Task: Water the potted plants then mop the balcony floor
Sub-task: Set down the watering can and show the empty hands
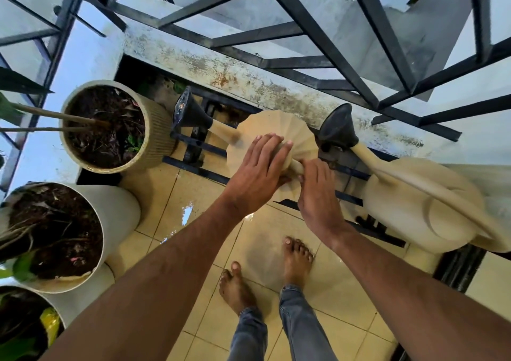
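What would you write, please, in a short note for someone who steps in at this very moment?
Left hand: lies flat on top of the ribbed beige watering can, fingers spread.
Right hand: fingers curled at that can's handle.
That can's black rose points towards the ribbed pot. A second beige watering can sits to the right by the railing ledge.
Two more pots stand at the left: white pot and one below it.
The floor tiles already show wet patches. Whether all the plants are watered cannot be told.
Left: the mopping; no mop in view.

Wet tiled floor [210, 239] carries 3 pots [121, 216] and 2 bare feet [296, 261].
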### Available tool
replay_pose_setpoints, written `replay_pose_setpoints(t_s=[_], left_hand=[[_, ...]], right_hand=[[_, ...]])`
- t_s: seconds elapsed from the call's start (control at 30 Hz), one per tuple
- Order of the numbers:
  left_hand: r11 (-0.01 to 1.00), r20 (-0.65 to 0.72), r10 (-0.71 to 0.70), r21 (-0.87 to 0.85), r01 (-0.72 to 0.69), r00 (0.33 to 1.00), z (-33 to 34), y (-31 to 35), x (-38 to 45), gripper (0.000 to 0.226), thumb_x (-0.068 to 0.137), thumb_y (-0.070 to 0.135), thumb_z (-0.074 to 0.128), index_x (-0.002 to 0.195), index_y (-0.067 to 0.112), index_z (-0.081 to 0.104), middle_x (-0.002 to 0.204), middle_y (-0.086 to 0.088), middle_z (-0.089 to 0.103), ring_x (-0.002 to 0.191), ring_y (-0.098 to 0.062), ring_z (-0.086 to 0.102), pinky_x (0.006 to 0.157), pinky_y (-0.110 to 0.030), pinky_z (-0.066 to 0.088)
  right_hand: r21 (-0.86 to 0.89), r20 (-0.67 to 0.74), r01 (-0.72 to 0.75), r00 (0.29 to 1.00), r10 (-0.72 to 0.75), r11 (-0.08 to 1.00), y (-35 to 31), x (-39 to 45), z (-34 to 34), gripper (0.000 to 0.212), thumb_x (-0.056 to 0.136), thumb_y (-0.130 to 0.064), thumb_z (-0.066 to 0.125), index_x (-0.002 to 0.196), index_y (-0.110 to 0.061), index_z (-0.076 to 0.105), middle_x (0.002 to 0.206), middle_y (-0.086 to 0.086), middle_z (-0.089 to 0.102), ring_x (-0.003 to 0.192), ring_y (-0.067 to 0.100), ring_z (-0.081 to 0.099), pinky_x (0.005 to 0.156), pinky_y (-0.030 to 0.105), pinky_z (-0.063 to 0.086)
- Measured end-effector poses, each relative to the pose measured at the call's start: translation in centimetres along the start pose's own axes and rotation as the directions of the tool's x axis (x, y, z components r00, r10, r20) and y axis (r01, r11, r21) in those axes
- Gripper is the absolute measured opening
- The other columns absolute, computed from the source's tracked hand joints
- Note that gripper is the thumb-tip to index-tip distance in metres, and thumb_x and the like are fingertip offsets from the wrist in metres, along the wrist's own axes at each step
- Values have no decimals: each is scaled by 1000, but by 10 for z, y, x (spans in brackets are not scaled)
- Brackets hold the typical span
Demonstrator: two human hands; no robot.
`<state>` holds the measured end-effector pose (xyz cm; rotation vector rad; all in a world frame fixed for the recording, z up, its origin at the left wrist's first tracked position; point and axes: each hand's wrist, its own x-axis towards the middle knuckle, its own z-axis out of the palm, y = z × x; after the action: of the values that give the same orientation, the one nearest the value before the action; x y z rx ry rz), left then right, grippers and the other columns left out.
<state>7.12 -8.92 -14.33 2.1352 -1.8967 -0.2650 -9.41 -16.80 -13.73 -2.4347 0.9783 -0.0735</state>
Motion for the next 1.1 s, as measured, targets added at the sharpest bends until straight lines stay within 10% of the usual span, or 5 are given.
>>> replay_pose_setpoints(t_s=[0.57,1.1], left_hand=[[972,3,17,235,-17,1000,-11,9,-6,75,109,46,33,159,-2,3,166,-24,10,157,-37,8,128,-51,5],[898,-63,-393,186,398,917,-181,65,-64,82,106,58,19,160,-2,6,169,-20,4,158,-31,-2,128,-50,3]], right_hand=[[-169,56,-55,996,65,984,-20,1,-19,57,106,-42,46,149,-5,39,148,13,42,140,29,40,117,41,40],[-323,52,64,997,-50,944,-140,-32,-137,65,110,-45,28,156,1,24,158,22,33,151,35,29,126,51,24]])
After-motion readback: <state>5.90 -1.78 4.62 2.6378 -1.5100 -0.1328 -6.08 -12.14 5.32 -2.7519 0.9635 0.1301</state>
